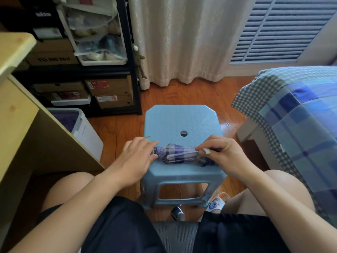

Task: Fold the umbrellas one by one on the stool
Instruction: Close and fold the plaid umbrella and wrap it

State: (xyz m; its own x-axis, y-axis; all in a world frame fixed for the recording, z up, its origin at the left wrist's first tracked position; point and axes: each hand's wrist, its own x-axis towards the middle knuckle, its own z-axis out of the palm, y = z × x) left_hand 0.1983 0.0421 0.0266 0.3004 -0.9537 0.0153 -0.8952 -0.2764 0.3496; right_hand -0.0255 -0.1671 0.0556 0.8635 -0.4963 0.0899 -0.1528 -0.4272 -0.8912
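Note:
A collapsed purple-and-white plaid umbrella [177, 153] lies sideways across the near half of a light blue plastic stool [179, 119]. My left hand [138, 155] grips its left end, fingers curled around the fabric. My right hand [221, 154] pinches the small white strap tab [206, 151] at the umbrella's right end, with the other fingers curled over the bunched cloth. The umbrella's handle is hidden under my hands.
A wooden desk [16, 106] stands at the left with a white bin [85, 130] beside it. Behind are a black shelf [109, 73] of shoe boxes and a curtain [186, 42]. A bed with a blue plaid cover [299, 121] fills the right. Wood floor surrounds the stool.

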